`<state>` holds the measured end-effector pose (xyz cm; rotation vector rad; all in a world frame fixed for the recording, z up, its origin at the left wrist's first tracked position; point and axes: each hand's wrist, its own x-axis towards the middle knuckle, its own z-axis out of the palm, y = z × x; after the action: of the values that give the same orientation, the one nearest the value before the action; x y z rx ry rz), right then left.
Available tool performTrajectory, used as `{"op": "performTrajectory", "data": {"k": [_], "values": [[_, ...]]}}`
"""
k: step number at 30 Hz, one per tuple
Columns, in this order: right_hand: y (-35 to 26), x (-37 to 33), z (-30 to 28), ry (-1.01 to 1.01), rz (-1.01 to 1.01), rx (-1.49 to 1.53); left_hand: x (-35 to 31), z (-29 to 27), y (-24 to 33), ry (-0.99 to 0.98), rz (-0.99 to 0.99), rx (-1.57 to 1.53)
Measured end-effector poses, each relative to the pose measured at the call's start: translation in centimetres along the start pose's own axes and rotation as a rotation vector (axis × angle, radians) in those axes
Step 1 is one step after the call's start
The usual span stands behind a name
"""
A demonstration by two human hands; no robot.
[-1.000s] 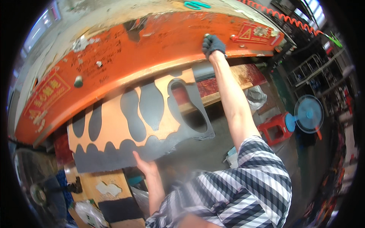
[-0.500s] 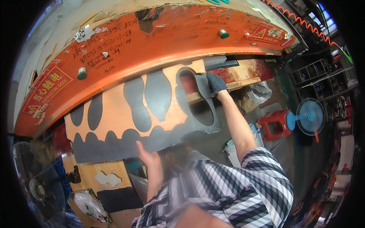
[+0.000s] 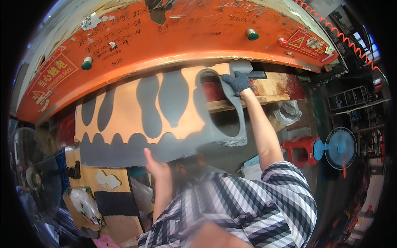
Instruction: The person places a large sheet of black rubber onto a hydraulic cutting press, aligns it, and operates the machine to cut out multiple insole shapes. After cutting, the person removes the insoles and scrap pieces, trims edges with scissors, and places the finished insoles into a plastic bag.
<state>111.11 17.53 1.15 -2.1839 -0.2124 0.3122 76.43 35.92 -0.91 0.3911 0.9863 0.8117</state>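
- One grey-and-tan sheet (image 3: 124,109) lies before you, its far edge at the lower lip of the orange beam (image 3: 165,41) and its near edge toward your shirt.
- Four grey sole-shaped areas (image 3: 173,99) show on it, plus one sole-shaped opening at its right end, bordered by a narrow grey strip (image 3: 240,118).
- Your gloved right hand (image 3: 237,84) has just left the beam's right-hand green button and come down to the sheet's right end; as I judge it, the work has passed from the button to handling the sheet with both hands.
- Its fingers lie together over the edge; I cannot tell whether they pinch it.
- Your bare left hand (image 3: 159,167) is at the near edge, thumb raised against the grey border, other fingers hidden, so their grip cannot be told.
- On the beam: two green buttons (image 3: 252,34), one smaller red knob (image 3: 283,42) and two red warning labels (image 3: 51,75).
- Lower left, on the wooden table (image 3: 84,171): one pale cutout (image 3: 108,179) and one dark rectangular piece (image 3: 118,203).
- To your right: one red stool (image 3: 298,151), one blue fan (image 3: 340,147) and one whitish plastic bag (image 3: 288,112).
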Motion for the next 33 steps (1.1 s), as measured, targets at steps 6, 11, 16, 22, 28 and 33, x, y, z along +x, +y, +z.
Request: {"op": "performTrajectory", "data": {"k": [6,11,16,22,28,33], "values": [[2.7,1.8,-3.2,-0.015,0.035,-0.121,-3.9,1.2,-4.9,0.06,-0.062,-0.071],[1.4,0.7,-3.8,0.249,-0.291,-0.079,-3.5,1.8,-4.7,0.096,-0.12,-0.034],[-6.7,1.5,-7.7,0.285,-0.289,0.402,-2.9,2.3,-4.8,0.056,-0.133,-0.078],[-9.3,3.9,-7.7,0.385,-0.329,0.29,-1.5,3.5,-4.7,-0.002,-0.155,-0.066],[1.3,-3.9,-3.5,0.267,-0.747,-0.183,-0.3,5.2,-4.5,-0.06,-0.105,-0.07],[7.1,-6.5,-2.3,0.244,-0.056,0.135,0.5,5.3,-4.9,-0.003,-0.133,-0.061]]}}
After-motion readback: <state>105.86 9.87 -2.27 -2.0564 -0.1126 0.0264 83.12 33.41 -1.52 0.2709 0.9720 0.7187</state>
